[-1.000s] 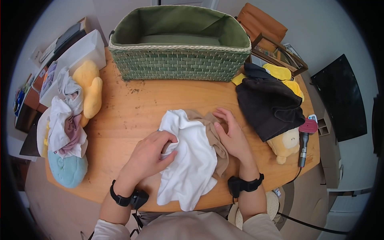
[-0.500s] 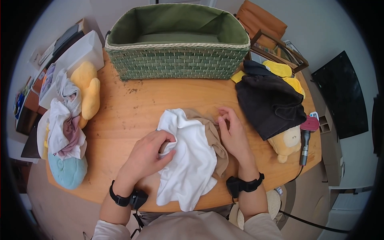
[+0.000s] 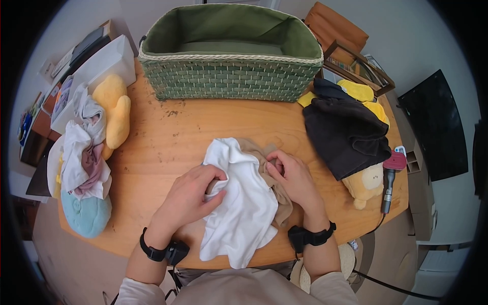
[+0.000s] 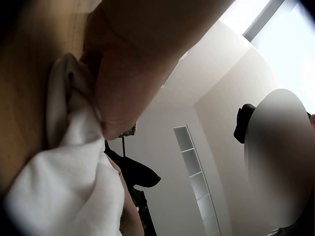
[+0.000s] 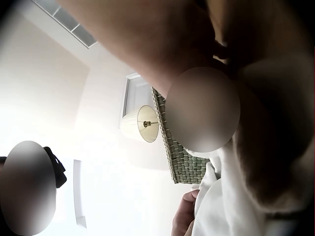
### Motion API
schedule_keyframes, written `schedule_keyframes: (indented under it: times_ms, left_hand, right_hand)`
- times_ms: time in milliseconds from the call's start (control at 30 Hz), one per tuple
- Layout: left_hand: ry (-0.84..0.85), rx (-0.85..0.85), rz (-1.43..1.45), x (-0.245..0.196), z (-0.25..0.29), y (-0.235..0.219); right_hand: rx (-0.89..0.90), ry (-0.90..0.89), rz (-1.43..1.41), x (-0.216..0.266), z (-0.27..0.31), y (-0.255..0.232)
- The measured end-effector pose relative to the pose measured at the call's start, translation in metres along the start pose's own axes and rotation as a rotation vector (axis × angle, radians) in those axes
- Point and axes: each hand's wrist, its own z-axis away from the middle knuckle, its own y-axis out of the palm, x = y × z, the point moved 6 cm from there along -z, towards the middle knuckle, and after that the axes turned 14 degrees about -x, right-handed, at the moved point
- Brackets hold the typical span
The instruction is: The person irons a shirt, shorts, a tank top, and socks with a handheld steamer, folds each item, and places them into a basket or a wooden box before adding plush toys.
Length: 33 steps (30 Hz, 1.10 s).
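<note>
Left hand (image 3: 190, 197) pinches one white cloth (image 3: 243, 203), right hand (image 3: 295, 179) one brown cloth (image 3: 281, 201), the two apart; one green basket (image 3: 229, 79) stands beyond on one counter (image 3: 162, 137).

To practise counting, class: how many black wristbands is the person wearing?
2. One black wristband sits behind the left hand; a second wristband sits behind the right hand. Both wrists show, so neither wristband is hidden.
</note>
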Motion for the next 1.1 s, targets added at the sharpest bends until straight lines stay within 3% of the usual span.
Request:
schedule_keyframes:
  times_ms: [1100]
  left_hand:
    - [0.021,0.001,-0.021,0.0009,0.0003,0.0015]
  right_hand:
    - [0.015,-0.012,0.008,0.0028,-0.0003,-0.0009]
